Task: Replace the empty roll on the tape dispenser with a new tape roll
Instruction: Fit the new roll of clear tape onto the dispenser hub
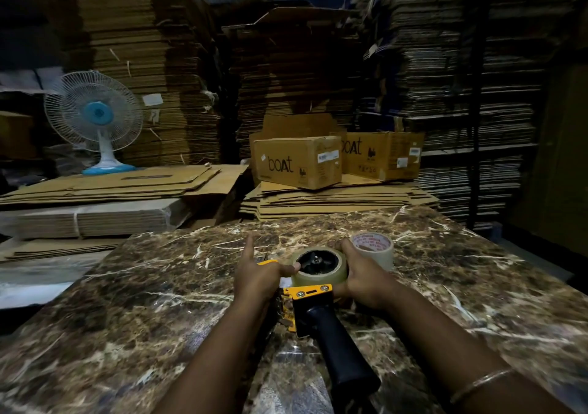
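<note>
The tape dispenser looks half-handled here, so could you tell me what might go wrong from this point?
1. The left hand lies by the dispenser's front end, where the cutting blade probably sits; a slip could nick a finger.
2. The roll on the hub is pinched from both sides, the right hand opposite; uneven force might jam it crooked.
3. The second roll stands just behind the right hand on the marble table; a backward jerk could knock it away.

Left carton (297, 162): "boAt" handwritten | Right carton (383, 154): "boAt" handwritten | Tape core (372, 242): red print, illegible
</note>
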Demonstrator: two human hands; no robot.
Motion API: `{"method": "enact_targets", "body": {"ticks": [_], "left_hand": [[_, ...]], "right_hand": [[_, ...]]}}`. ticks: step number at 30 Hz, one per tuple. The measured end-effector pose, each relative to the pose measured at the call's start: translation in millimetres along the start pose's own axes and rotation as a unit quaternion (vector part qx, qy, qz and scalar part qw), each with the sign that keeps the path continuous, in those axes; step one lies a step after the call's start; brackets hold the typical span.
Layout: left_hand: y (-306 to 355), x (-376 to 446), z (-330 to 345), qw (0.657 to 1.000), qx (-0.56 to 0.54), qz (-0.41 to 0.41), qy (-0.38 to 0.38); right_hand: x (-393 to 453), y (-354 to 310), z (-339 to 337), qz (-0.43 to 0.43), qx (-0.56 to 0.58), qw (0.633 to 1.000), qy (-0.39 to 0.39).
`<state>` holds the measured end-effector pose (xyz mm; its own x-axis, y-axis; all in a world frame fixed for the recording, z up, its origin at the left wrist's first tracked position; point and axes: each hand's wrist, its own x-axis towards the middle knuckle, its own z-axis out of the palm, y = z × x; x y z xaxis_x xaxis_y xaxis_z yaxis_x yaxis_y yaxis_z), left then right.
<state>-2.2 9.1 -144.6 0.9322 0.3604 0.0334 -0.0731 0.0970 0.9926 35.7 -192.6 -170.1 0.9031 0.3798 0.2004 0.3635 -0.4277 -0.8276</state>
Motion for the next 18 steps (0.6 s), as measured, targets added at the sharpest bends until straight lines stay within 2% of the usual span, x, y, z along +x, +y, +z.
{"method": "enact_targets", "body": {"ticks": [3, 6, 8, 11, 12, 18], "left_hand": [[-4, 3, 0, 1.0, -0.014, 0.01, -0.018], [-5, 0, 2, 0.998, -0.066, 0.012, -0.008], [-4, -4, 3, 0.994, -0.107, 0.008, 0.009], [-20, 10, -2, 0.98, -0.18, -0.085, 0.011], [-21, 10, -2, 0.979, -0.181, -0.091, 0.018], [-21, 12, -1, 0.982, -0.167, -0.029, 0.086]], "right_hand": [[-3, -1, -2, -0.001, 0.023, 1.0, -0.011], [-6, -9, -2, 0.021, 0.122, 0.992, 0.033], [-7, -14, -3, 0.008, 0.091, 0.992, 0.085], [-8, -17, -3, -0.008, 0.026, 0.994, 0.107], [-8, -18, -3, -0.006, 0.007, 0.994, 0.113], [-8, -23, -3, -0.031, -0.029, 0.992, 0.117]]}}
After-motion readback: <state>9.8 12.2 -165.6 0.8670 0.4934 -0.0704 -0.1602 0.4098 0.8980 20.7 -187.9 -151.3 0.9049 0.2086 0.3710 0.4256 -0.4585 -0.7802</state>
